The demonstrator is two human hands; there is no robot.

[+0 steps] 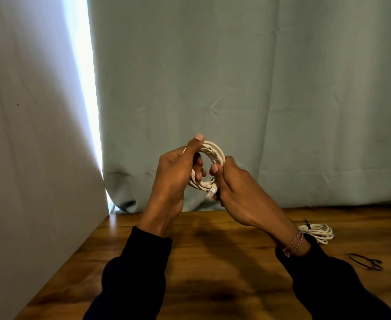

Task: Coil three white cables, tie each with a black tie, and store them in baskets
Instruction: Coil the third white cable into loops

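Observation:
A coiled white cable (215, 153) is held up in the air above the wooden table (213, 262), between both hands. My left hand (173, 176) grips the coil's left side, thumb on top. My right hand (238, 190) grips the right side, and a clear plug end (210, 194) sticks out just left of it. Something dark shows at my right fingers by the plug; I cannot tell what it is. A second white coil (318, 232), bound with a black tie, lies on the table at the right. Loose black ties (366, 262) lie nearer the right edge.
A pale green curtain (247, 88) hangs behind the table. A white panel (28, 135) stands along the table's left side, with a bright gap between it and the curtain. No baskets are in view.

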